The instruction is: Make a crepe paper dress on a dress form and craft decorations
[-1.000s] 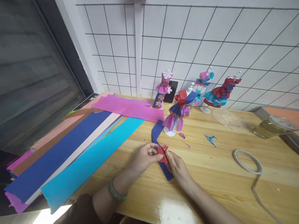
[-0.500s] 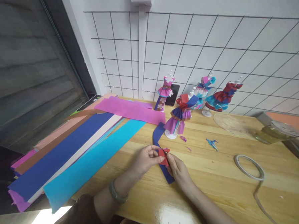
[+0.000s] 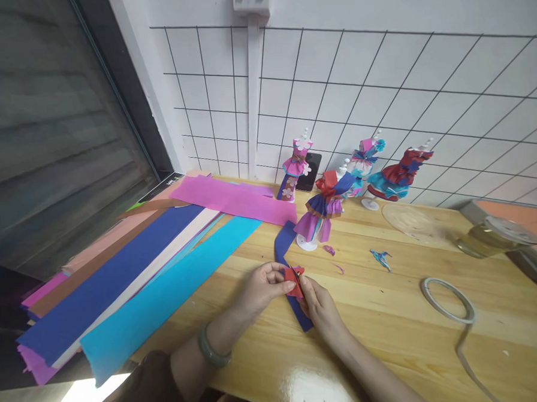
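Observation:
My left hand (image 3: 269, 282) pinches a small piece of red crepe paper (image 3: 290, 275) between thumb and fingers. Dark, thin scissors (image 3: 295, 271) lie across the paper's upper part, mostly hidden by my right hand (image 3: 317, 299), which is closed on them. Under both hands a dark blue crepe paper strip (image 3: 283, 243) runs over the table, bent near its upper end. Just beyond stands a mini dress form (image 3: 325, 201) in red, blue and pink paper, on a white round base.
Long paper strips (image 3: 165, 296) in several colours spread over the left side. More dressed forms (image 3: 399, 173) and a phone (image 3: 311, 173) stand near the wall. Paper scraps (image 3: 381, 258), a tape roll (image 3: 448, 301) and a clear container (image 3: 495, 237) lie to the right on the wooden table (image 3: 393, 350).
The view has shifted very slightly. Both hands keep the same hold on the red crepe paper and scissors, with hardly any visible movement.

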Tool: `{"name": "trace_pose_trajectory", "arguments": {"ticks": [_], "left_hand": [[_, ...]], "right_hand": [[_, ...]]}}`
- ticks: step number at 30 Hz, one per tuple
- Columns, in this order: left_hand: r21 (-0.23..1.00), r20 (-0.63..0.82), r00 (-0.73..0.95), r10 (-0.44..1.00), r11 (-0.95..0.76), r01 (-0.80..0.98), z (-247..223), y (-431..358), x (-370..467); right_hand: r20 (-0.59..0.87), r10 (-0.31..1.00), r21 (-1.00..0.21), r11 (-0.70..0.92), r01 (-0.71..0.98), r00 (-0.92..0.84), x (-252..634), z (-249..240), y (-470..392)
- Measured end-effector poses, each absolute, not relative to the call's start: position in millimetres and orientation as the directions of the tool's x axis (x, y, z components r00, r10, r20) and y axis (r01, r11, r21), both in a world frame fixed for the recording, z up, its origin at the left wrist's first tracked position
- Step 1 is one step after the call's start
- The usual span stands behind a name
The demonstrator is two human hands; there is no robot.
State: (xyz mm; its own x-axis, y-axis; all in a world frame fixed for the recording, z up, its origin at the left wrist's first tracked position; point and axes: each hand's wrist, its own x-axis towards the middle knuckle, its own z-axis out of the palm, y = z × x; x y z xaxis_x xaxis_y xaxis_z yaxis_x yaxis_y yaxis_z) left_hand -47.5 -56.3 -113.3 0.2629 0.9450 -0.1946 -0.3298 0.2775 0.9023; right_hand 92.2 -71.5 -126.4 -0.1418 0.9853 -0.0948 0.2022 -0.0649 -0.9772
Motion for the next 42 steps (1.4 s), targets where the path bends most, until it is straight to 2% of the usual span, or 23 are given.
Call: {"name": "trace_pose_trajectory", "arguments": {"ticks": [13, 37, 42], "left_hand": [[0.9, -0.227, 0.256, 0.94, 0.302, -0.314, -113.4, -56.6, -46.8], [0.884, -0.204, 0.302, 0.931, 0.308, -0.352, -111.7, -58.2, -47.1], [0.88, -0.199, 0.295, 0.935, 0.303, -0.365, -114.4, -57.6, -46.5]], "right_hand": [[0.066, 0.986, -0.953, 0.109, 0.284, -0.156, 91.2, -117.9, -70.1], [0.004, 0.986, -0.967, 0.045, 0.25, -0.165, 92.1, -121.7, -72.1], [0.049, 0.981, -0.966, 0.093, 0.24, -0.186, 91.6, -120.1, -71.3]]}}
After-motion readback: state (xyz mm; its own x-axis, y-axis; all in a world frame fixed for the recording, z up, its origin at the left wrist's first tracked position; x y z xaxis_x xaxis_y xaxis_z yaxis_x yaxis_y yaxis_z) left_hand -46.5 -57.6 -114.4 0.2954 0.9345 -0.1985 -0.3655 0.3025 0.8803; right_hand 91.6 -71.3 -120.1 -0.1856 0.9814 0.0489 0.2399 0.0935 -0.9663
